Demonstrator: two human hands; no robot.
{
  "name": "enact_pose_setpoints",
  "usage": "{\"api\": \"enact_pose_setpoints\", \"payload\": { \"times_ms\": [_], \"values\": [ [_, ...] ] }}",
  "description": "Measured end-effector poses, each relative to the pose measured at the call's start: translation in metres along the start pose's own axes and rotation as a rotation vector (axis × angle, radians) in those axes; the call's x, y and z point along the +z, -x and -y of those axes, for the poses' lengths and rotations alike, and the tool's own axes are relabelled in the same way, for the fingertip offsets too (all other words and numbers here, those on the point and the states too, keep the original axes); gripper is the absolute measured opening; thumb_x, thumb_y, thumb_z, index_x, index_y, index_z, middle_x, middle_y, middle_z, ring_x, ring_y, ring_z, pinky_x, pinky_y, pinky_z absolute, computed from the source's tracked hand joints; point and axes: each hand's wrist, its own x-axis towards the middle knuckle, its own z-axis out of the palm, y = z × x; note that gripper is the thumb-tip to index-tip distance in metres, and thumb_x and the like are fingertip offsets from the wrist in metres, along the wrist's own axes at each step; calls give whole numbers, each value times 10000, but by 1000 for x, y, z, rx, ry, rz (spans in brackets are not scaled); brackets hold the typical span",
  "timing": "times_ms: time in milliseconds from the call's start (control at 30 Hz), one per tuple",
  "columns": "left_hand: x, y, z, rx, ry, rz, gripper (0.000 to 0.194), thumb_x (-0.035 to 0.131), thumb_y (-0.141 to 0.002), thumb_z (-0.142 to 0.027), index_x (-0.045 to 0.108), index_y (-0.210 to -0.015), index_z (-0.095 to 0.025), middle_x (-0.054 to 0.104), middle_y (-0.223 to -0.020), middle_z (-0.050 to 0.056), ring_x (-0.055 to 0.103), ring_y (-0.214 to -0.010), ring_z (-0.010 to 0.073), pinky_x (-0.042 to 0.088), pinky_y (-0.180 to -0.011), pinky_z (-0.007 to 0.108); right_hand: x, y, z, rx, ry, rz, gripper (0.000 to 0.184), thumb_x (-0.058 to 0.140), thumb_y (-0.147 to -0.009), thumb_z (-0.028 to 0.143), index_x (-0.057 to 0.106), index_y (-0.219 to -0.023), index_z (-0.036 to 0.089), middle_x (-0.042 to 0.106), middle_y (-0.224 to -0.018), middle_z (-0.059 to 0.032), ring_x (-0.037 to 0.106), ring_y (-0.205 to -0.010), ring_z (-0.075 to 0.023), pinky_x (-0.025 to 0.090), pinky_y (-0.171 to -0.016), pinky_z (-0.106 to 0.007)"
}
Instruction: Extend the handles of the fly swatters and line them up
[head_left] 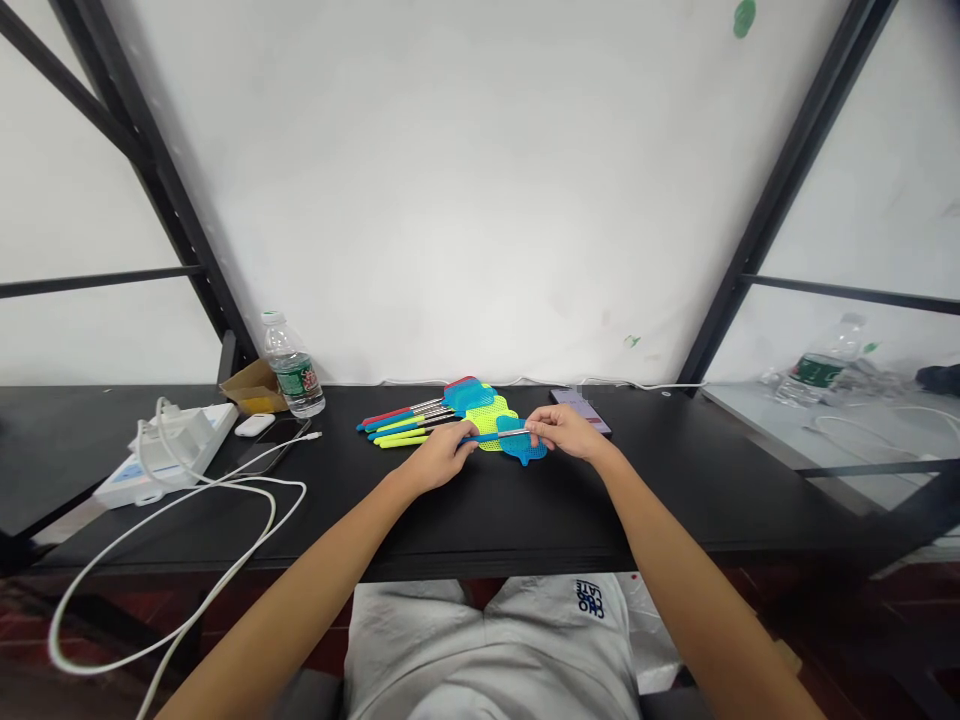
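Both my hands hold one blue fly swatter above the black desk. My left hand is closed round its handle end. My right hand pinches the thin metal shaft right by the blue mesh head. Just behind them lies a pile of several more fly swatters, with yellow, blue and red handles pointing left and yellow and blue mesh heads to the right.
A water bottle, a small cardboard box, a white box with a charger and a long white cable lie at the left. A phone sits behind my right hand. Another bottle stands far right.
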Motion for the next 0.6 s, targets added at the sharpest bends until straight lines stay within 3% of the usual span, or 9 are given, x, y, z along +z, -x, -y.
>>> {"api": "enact_pose_setpoints", "payload": {
  "times_ms": [600],
  "values": [
    [5, 2, -5, 143, -158, -21, 176, 389, -951, -214, 557, -993, -183, 604, -967, 70, 555, -899, 200, 426, -786, 311, 11, -5, -10, 120, -148, 98, 373, 636, -784, 514, 542, -721, 158, 585, -525, 4, 377, -400, -54, 226, -418, -200]
  ]
}}
